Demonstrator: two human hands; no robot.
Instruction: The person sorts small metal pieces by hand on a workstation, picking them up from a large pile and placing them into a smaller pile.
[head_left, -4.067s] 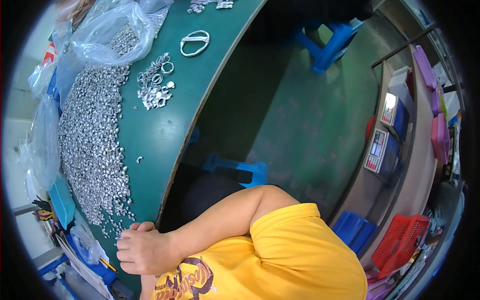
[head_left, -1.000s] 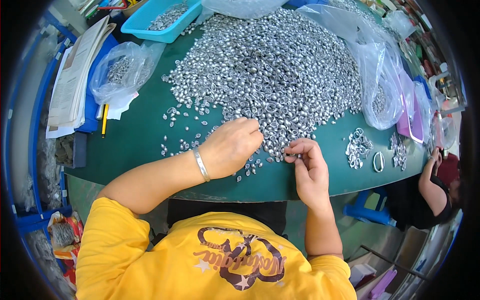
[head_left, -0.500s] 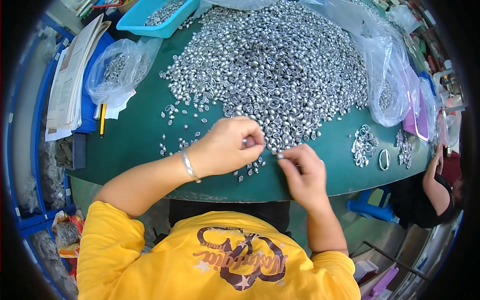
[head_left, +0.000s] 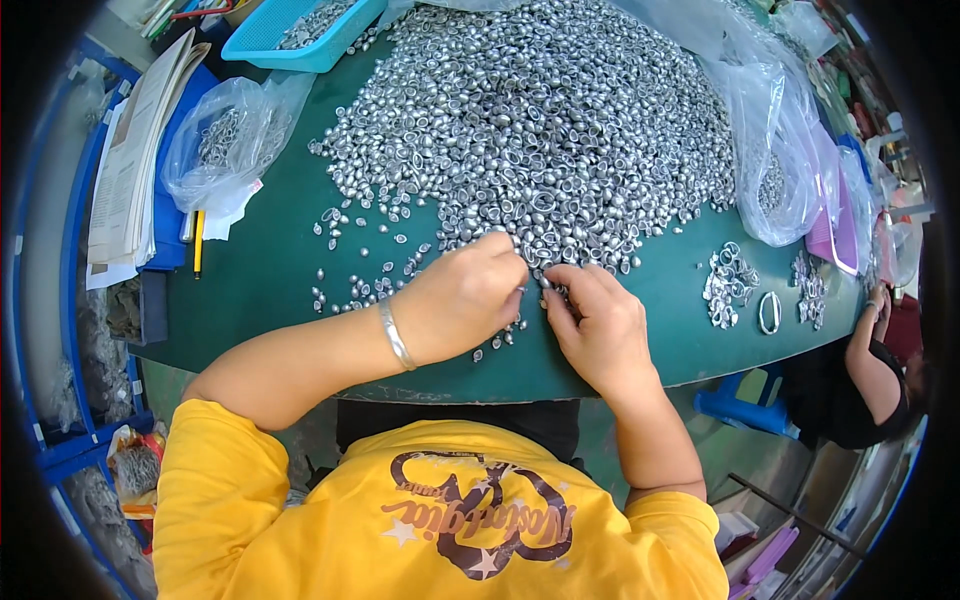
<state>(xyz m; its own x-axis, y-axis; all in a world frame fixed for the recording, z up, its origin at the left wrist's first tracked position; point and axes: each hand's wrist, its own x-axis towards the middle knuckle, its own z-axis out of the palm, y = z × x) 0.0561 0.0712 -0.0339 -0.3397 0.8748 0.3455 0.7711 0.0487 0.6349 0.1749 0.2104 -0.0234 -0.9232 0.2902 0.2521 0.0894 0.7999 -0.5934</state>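
A big heap of small silver-coloured metal pieces [head_left: 540, 130], rounded and hollow, spreads over the green table. At its near edge my left hand [head_left: 465, 300], with a silver bangle [head_left: 396, 335] on the wrist, is closed with the fingertips turned down; whatever it holds is hidden. Close beside it on the right, my right hand [head_left: 600, 325] pinches a small silver metal piece [head_left: 545, 284] between thumb and forefinger, against the heap's edge. Several loose metal pieces [head_left: 365, 290] lie scattered left of my left hand, and a few more lie just below it.
A blue basket [head_left: 290, 50] and a clear bag [head_left: 225, 150] of metal parts stand at the left, near papers [head_left: 135, 150] and a yellow pencil [head_left: 198, 245]. Small parts [head_left: 728, 285] and a metal ring [head_left: 769, 313] lie right. Another person [head_left: 870, 385] sits at far right.
My right hand has moved up and left to the heap's edge, closer to my left hand. My left hand has turned, and the grey piece seen in its fingers before is now hidden.
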